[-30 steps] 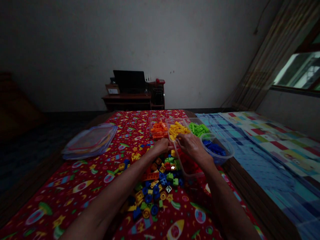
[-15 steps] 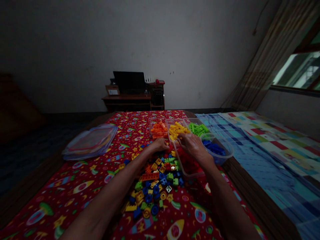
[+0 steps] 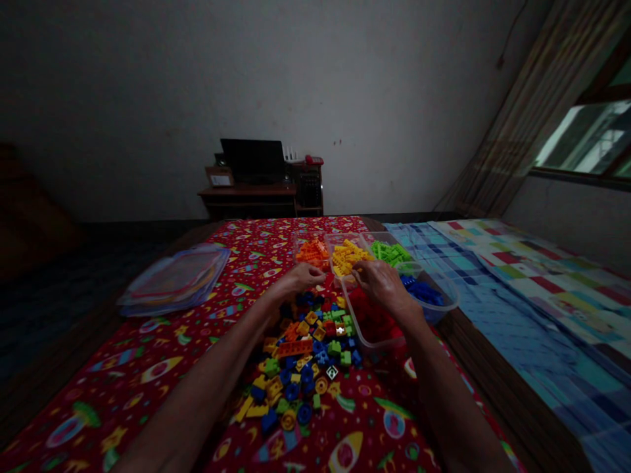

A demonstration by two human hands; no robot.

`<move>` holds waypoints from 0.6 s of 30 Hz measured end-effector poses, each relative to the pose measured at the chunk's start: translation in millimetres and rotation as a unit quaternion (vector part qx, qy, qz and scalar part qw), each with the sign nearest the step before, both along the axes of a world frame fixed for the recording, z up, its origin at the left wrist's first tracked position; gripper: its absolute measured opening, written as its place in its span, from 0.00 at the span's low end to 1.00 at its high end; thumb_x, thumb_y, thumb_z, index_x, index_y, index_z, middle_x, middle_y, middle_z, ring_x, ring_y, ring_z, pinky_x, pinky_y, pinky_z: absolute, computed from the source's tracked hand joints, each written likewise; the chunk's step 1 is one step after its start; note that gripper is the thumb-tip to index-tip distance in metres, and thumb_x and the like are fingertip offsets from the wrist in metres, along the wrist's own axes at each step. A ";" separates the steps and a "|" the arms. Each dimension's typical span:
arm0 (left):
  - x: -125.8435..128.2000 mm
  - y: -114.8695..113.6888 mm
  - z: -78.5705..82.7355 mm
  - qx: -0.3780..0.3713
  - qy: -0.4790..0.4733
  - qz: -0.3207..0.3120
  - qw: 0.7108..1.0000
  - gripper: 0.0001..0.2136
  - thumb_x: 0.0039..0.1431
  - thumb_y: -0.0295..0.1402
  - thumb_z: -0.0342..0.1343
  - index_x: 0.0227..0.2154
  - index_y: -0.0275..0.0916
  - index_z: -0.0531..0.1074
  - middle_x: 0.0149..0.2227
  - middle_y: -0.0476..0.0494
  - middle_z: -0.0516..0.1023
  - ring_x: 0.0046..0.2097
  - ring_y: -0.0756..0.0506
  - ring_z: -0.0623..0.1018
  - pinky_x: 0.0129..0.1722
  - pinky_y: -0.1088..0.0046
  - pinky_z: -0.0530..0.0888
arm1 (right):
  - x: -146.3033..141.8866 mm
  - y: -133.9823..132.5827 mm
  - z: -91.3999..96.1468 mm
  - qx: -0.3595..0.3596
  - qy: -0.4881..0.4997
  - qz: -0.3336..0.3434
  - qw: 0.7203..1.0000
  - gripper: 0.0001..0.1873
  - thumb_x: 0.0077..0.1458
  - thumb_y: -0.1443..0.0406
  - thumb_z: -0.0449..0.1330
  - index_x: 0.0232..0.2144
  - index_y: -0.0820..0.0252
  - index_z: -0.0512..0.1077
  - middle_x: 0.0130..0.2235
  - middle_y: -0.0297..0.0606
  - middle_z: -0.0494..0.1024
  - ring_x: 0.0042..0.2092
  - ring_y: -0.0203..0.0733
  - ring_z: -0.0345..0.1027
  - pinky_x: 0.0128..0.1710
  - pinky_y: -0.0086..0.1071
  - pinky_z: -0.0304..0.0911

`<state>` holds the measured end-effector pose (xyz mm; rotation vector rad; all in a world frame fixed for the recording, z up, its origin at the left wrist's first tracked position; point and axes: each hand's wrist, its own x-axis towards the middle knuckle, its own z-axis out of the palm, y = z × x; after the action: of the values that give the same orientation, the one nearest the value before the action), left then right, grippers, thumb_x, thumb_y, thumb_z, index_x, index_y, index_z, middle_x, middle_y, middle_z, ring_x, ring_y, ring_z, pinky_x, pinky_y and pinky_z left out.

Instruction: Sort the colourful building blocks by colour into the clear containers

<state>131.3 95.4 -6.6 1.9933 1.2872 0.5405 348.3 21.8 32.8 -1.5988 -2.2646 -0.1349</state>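
My left hand (image 3: pixel 304 277) hovers over the far end of a pile of mixed toy building bricks (image 3: pixel 310 355), just in front of the container of orange bricks (image 3: pixel 313 253). Its fingers are pinched together; what they hold, if anything, is too small to make out. My right hand (image 3: pixel 379 281) is closed above the near container of red bricks (image 3: pixel 369 318), its fingertips by the yellow bricks (image 3: pixel 349 255). Whatever lies between those fingertips cannot be made out. Green bricks (image 3: pixel 389 252) and blue bricks (image 3: pixel 422 290) fill containers beyond and beside this hand.
Stacked plastic lids (image 3: pixel 175 279) lie at the left on the red patterned cloth (image 3: pixel 162 374). To the right is a bed with a blue checked sheet (image 3: pixel 507 309). A desk with a monitor (image 3: pixel 254 161) stands against the far wall.
My left hand has risen from the pile and moved slightly left and away, toward the orange bricks. My right hand stays near the yellow bricks with little movement.
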 end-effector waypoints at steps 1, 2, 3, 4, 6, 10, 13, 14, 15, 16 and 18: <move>1.7 -0.8 3.4 0.003 -0.005 -0.004 1.000 0.12 0.43 0.39 0.50 0.17 0.35 0.69 0.16 0.54 0.60 0.21 0.54 0.58 0.21 0.77 0.54 | 1.7 -0.2 3.0 -0.002 0.003 -0.017 1.000 0.14 0.60 0.63 0.50 0.37 0.59 0.75 0.33 0.42 0.78 0.34 0.41 0.70 0.31 0.30 0.54; 5.4 -2.0 6.5 0.007 -0.011 -0.008 1.000 0.12 0.43 0.39 0.51 0.17 0.35 0.70 0.16 0.54 0.61 0.21 0.54 0.59 0.21 0.77 0.55 | 3.6 -0.4 6.1 -0.002 0.006 -0.034 0.999 0.14 0.60 0.63 0.50 0.38 0.58 0.75 0.34 0.42 0.79 0.35 0.41 0.71 0.32 0.30 0.55; 11.0 -3.5 9.4 0.013 -0.016 -0.016 1.000 0.12 0.44 0.39 0.51 0.18 0.34 0.71 0.17 0.54 0.62 0.21 0.54 0.60 0.21 0.78 0.55 | 5.8 -0.7 8.9 -0.001 0.008 -0.047 0.999 0.14 0.60 0.63 0.50 0.39 0.58 0.75 0.35 0.42 0.79 0.36 0.41 0.71 0.33 0.30 0.55; 18.1 -5.4 12.0 0.019 -0.020 -0.026 0.999 0.13 0.44 0.39 0.51 0.19 0.34 0.72 0.17 0.53 0.63 0.21 0.54 0.61 0.21 0.78 0.55 | 8.2 -1.0 11.3 0.001 0.008 -0.057 0.998 0.15 0.60 0.62 0.50 0.40 0.58 0.75 0.36 0.42 0.79 0.37 0.41 0.71 0.34 0.30 0.56; 35.0 -10.2 16.9 0.035 -0.023 -0.053 0.998 0.14 0.46 0.40 0.52 0.20 0.33 0.74 0.18 0.52 0.66 0.22 0.53 0.62 0.21 0.78 0.56 | 13.1 -1.3 14.6 0.005 0.008 -0.073 0.997 0.15 0.60 0.62 0.50 0.42 0.57 0.75 0.36 0.42 0.80 0.37 0.41 0.72 0.35 0.30 0.57; 64.4 -20.5 25.8 0.099 0.034 -0.028 0.994 0.15 0.49 0.41 0.56 0.26 0.32 0.78 0.19 0.50 0.72 0.22 0.52 0.65 0.22 0.77 0.58 | 20.2 -1.7 17.3 0.018 0.006 -0.090 0.996 0.15 0.60 0.62 0.50 0.42 0.57 0.75 0.36 0.42 0.80 0.38 0.41 0.72 0.36 0.30 0.59; 74.4 -24.8 29.5 0.136 0.057 0.005 0.989 0.13 0.49 0.38 0.59 0.31 0.33 0.79 0.22 0.48 0.75 0.24 0.51 0.68 0.24 0.77 0.59 | 21.9 -2.8 19.0 0.027 0.009 -0.096 0.995 0.16 0.60 0.61 0.50 0.42 0.58 0.75 0.36 0.42 0.80 0.38 0.42 0.72 0.36 0.30 0.59; 76.2 -25.2 29.6 0.136 0.058 0.000 0.989 0.12 0.49 0.37 0.60 0.33 0.33 0.79 0.23 0.48 0.76 0.25 0.51 0.69 0.24 0.77 0.60 | 21.8 -3.1 19.6 0.028 0.010 -0.095 0.995 0.16 0.60 0.61 0.50 0.42 0.58 0.75 0.36 0.42 0.80 0.38 0.42 0.72 0.36 0.31 0.59; 77.7 -25.1 29.1 0.135 0.058 -0.010 0.989 0.13 0.49 0.37 0.60 0.34 0.34 0.79 0.24 0.48 0.76 0.26 0.50 0.70 0.25 0.77 0.61 | 21.6 -3.4 20.1 0.029 0.011 -0.094 0.995 0.16 0.60 0.61 0.50 0.42 0.58 0.75 0.35 0.42 0.80 0.38 0.43 0.72 0.36 0.31 0.59; 79.2 -24.6 27.9 0.134 0.057 -0.022 0.989 0.13 0.49 0.36 0.60 0.35 0.33 0.79 0.25 0.47 0.77 0.26 0.50 0.71 0.26 0.77 0.63 | 21.3 -3.6 20.5 0.029 0.012 -0.092 0.995 0.16 0.60 0.61 0.50 0.42 0.58 0.75 0.35 0.43 0.80 0.38 0.43 0.72 0.36 0.31 0.59; 82.1 -23.0 24.2 0.135 0.056 -0.042 0.988 0.14 0.49 0.36 0.61 0.37 0.33 0.78 0.27 0.46 0.78 0.28 0.49 0.73 0.29 0.77 0.66 | 20.6 -3.7 20.9 0.029 0.013 -0.090 0.995 0.16 0.60 0.62 0.50 0.42 0.58 0.75 0.35 0.43 0.80 0.38 0.43 0.72 0.36 0.31 0.59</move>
<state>213.4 72.5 17.6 2.3205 1.2433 0.5947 368.9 18.1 53.7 -1.7623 -2.0750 -0.2227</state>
